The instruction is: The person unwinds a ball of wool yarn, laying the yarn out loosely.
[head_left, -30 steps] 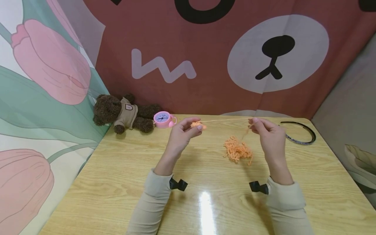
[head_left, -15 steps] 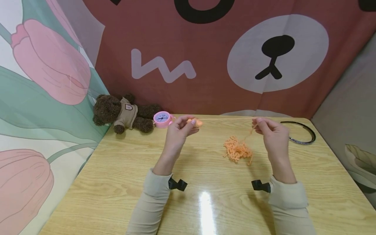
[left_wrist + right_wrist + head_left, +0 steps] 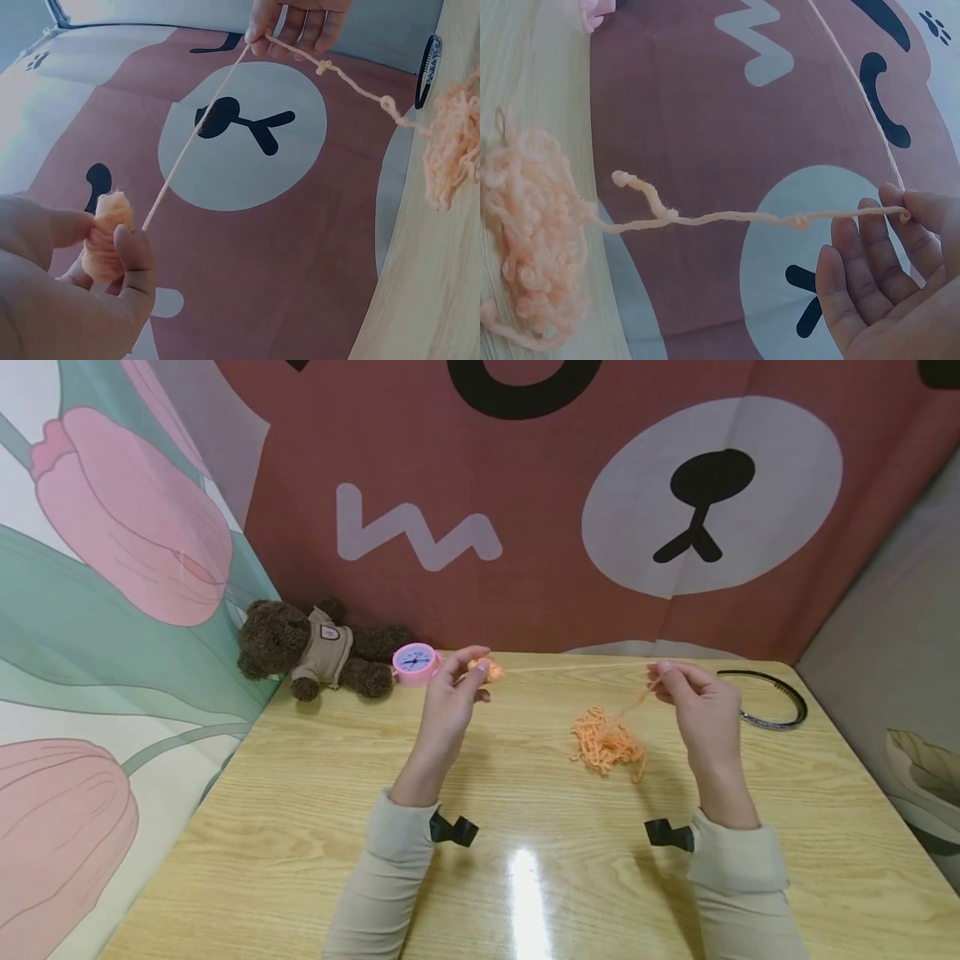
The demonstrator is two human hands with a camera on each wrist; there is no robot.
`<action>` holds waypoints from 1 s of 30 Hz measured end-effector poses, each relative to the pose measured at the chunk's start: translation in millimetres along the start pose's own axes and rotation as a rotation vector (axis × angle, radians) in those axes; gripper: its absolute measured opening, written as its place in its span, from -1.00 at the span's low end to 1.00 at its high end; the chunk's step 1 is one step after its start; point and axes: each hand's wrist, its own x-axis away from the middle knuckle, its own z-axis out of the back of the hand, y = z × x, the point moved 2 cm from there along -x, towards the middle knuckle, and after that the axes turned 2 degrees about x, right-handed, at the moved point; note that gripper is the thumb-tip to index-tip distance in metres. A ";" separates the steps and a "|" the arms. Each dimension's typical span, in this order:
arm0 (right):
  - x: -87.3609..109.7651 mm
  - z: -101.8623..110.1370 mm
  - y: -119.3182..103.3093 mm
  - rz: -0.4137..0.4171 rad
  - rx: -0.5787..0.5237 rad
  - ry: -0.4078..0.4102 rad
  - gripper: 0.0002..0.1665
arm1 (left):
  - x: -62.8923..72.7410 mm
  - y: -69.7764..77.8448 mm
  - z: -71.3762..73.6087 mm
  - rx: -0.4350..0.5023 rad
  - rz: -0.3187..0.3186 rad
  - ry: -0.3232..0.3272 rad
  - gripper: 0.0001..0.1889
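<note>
My left hand (image 3: 448, 697) grips a small wound ball of orange yarn (image 3: 107, 238) between thumb and fingers. A taut strand (image 3: 196, 135) runs from this ball across to my right hand (image 3: 699, 697). There the thumb and index finger pinch the strand, while the other fingers (image 3: 851, 274) lie loosely bent. From that pinch the yarn slants down, with small knots or kinks along it, to a loose tangled heap of orange yarn (image 3: 606, 743). The heap lies on the table between the two hands, nearer the right one. Both hands are raised above the tabletop.
A brown teddy bear (image 3: 322, 647) lies at the back left of the wooden table (image 3: 300, 860). Beside its feet stands a pink alarm clock (image 3: 415, 664), just behind my left hand. A black headband (image 3: 787, 697) lies at the back right, partly behind my right hand.
My left hand has shifted slightly left and up, turning the wound ball in its fingers. My right hand has moved a little to the right, still pinching the strand. The heap stays put.
</note>
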 end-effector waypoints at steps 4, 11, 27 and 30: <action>-0.7 2.7 0.7 -0.014 -0.009 0.012 -0.59 | 1.1 0.1 2.3 -0.034 0.006 0.022 -0.79; -2.9 8.6 2.0 -0.027 -0.043 0.043 -0.65 | 1.6 0.7 5.1 -0.079 -0.007 0.055 -0.77; -9.8 25.5 6.8 -0.049 -0.098 0.112 -0.64 | -3.1 0.9 10.1 -0.107 0.019 0.049 -0.72; -11.1 29.1 7.6 -0.054 -0.104 0.124 -0.64 | -4.1 1.9 10.5 -0.079 0.003 0.050 -0.64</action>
